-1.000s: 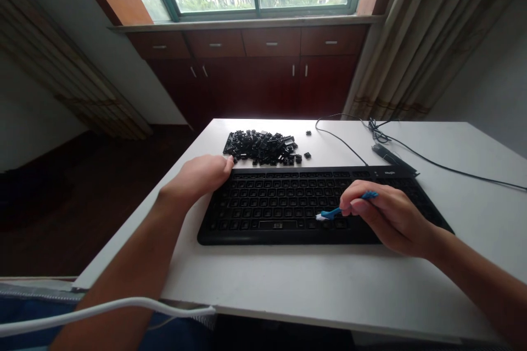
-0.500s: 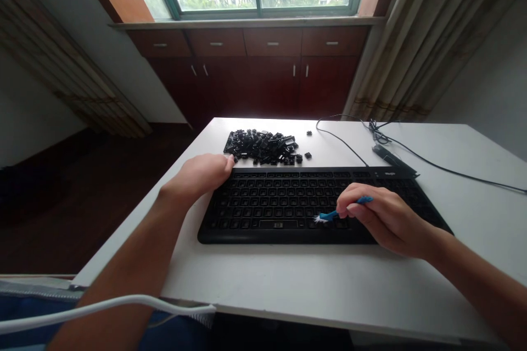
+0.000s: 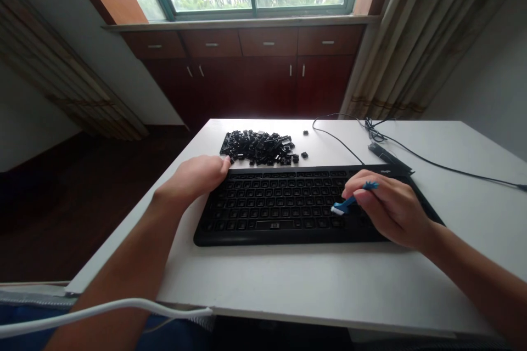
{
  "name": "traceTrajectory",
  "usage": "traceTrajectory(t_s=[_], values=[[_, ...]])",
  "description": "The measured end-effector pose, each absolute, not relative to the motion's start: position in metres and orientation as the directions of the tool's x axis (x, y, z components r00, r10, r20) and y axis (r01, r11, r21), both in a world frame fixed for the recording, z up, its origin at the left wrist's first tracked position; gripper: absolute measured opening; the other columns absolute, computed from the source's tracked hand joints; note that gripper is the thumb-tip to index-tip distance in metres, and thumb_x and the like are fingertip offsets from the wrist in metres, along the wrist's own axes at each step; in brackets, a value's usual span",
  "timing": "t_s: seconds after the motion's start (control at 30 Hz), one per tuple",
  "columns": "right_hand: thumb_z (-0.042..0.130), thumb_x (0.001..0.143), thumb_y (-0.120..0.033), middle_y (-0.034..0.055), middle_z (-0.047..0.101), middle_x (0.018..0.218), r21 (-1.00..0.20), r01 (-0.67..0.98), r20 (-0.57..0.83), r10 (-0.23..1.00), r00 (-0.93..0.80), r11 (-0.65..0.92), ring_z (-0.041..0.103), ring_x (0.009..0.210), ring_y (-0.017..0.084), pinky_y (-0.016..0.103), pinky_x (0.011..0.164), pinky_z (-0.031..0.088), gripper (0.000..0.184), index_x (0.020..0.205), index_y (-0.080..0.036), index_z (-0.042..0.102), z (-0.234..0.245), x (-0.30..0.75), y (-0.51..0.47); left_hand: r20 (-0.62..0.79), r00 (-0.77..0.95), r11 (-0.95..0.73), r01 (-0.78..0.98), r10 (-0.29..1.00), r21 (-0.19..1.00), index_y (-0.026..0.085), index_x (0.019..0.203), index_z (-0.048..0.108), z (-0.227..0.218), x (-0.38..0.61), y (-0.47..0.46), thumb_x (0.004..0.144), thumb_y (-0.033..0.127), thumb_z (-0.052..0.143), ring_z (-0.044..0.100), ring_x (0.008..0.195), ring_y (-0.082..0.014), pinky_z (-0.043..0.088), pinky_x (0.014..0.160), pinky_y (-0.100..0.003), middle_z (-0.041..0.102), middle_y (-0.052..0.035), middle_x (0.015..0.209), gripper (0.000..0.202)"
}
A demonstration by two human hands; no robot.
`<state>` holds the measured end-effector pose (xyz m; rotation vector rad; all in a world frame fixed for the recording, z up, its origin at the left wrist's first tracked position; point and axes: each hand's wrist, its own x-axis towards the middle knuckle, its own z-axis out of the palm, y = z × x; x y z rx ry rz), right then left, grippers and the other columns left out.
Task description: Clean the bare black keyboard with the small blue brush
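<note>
A black keyboard (image 3: 263, 238) with its keycaps off lies flat on the white table. My right hand (image 3: 387, 205) pinches a small blue brush (image 3: 349, 202), whose white bristles point down at the key sockets right of the keyboard's middle. Whether the bristles touch the sockets I cannot tell. At the keyboard's far left corner, my left hand (image 3: 200, 175) grips the edge, thumb tip showing and the other fingers mostly hidden. Just beyond that hand lies a heap of loose black keycaps (image 3: 259, 147).
Two stray keycaps (image 3: 304, 154) lie right of the heap. A long dark strip (image 3: 389, 156) and a coiled black cable (image 3: 374, 131) rest behind the keyboard. A white cord (image 3: 102, 307) crosses the near left. The white table (image 3: 255, 279) ends at its near edge.
My right hand has lifted the brush slightly and shifted it right and away from me along the sockets. The bristles look less splayed. My left hand stays at the keyboard's corner.
</note>
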<state>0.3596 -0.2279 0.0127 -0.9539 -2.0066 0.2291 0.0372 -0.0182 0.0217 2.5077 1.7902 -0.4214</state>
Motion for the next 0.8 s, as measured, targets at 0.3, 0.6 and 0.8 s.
traceTrajectory(t_s=[0.3, 0.6, 0.8], values=[[0.047, 0.103, -0.011, 0.0012, 0.066, 0.083, -0.716, 0.412, 0.437, 0.822, -0.366, 0.564, 0.059, 0.066, 0.007, 0.019, 0.060, 0.049, 0.019, 0.098, -0.019, 0.063, 0.014, 0.347, -0.232, -0.242, 0.296, -0.334, 0.933, 0.924, -0.133, 0.010, 0.109, 0.077, 0.021, 0.038, -0.018, 0.099, 0.053, 0.013, 0.068, 0.111, -0.0376, 0.050, 0.095, -0.042, 0.074, -0.0209, 0.118, 0.077], [0.052, 0.098, -0.005, 0.0049, 0.067, 0.088, -0.537, 0.504, 0.629, 0.719, -0.295, 0.676, 0.059, 0.074, 0.012, 0.026, 0.067, 0.050, 0.016, 0.102, -0.017, 0.061, 0.009, 0.347, -0.229, -0.247, 0.296, -0.336, 0.932, 0.923, -0.138, 0.011, 0.106, 0.077, 0.023, 0.038, -0.018, 0.100, 0.053, 0.013, 0.068, 0.110, -0.0373, 0.050, 0.093, -0.042, 0.074, -0.0203, 0.116, 0.077], [0.054, 0.099, -0.008, 0.0050, 0.068, 0.084, -0.527, 0.496, 0.575, 0.719, -0.389, 0.690, 0.059, 0.074, 0.014, 0.028, 0.067, 0.049, 0.010, 0.098, -0.017, 0.060, 0.011, 0.344, -0.231, -0.241, 0.301, -0.337, 0.933, 0.923, -0.124, 0.011, 0.107, 0.077, 0.023, 0.038, -0.019, 0.100, 0.053, 0.013, 0.068, 0.110, -0.0363, 0.050, 0.094, -0.041, 0.074, -0.0199, 0.117, 0.077]])
